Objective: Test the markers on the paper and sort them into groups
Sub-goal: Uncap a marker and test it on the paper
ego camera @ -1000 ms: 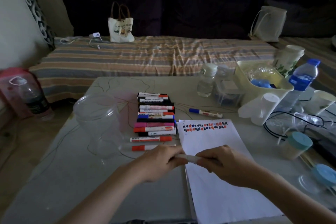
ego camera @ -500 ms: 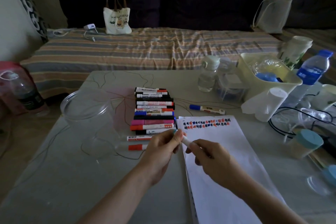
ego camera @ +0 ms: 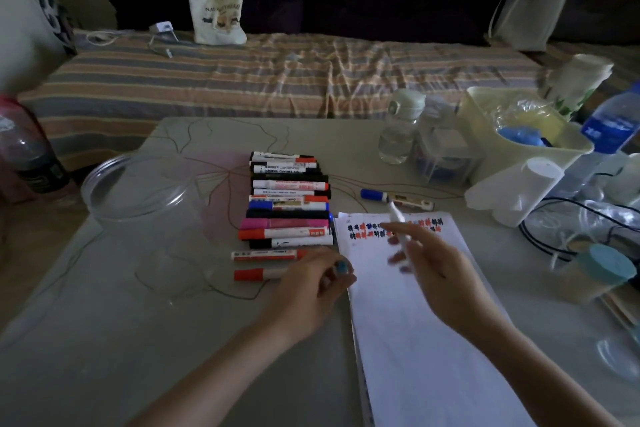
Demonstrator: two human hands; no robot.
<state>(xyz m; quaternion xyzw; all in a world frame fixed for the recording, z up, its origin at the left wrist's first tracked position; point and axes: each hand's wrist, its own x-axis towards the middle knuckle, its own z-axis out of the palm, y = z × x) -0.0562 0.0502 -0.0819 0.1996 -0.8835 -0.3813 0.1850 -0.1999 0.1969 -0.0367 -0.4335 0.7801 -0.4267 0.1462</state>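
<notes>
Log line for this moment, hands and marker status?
left hand: holds blue cap | right hand: grips uncapped marker over paper | test marks at top edge | stage: about to test

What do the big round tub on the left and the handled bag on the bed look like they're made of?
Tub: clear glossy plastic, probably; the table shows through its wall and the rim catches light.
Bag: off-white woven cloth, likely canvas; matte, soft creases, print on the front, brown handles.

Dim room, striped bed (ego camera: 263,80)
</notes>
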